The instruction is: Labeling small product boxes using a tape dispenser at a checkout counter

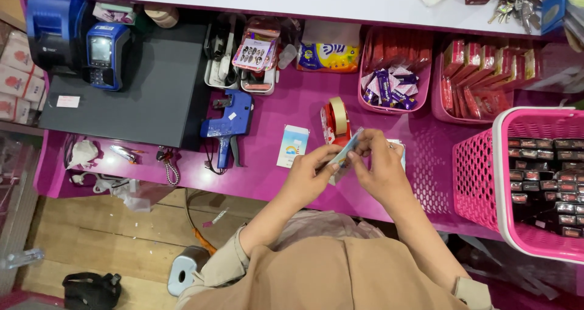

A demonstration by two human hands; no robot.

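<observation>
Both my hands meet over the magenta counter point(267, 170), holding a small light-blue card or flat packet point(345, 152) between them. My left hand point(307, 173) grips its lower left end. My right hand point(378, 164) pinches its upper right end with the fingertips. Just behind the hands stands a red tape dispenser point(334, 121) with a beige roll. A small white and blue card point(292, 146) lies flat on the counter to the left of my hands. A white box sits partly hidden under my right hand.
A blue price-label gun point(230, 127) lies left of the card. A black drawer top point(146, 85) carries a blue card terminal point(106, 54). Pink bins of sweets point(394, 79) and red packets point(480, 82) stand behind. A pink basket point(523, 176) of dark boxes sits right.
</observation>
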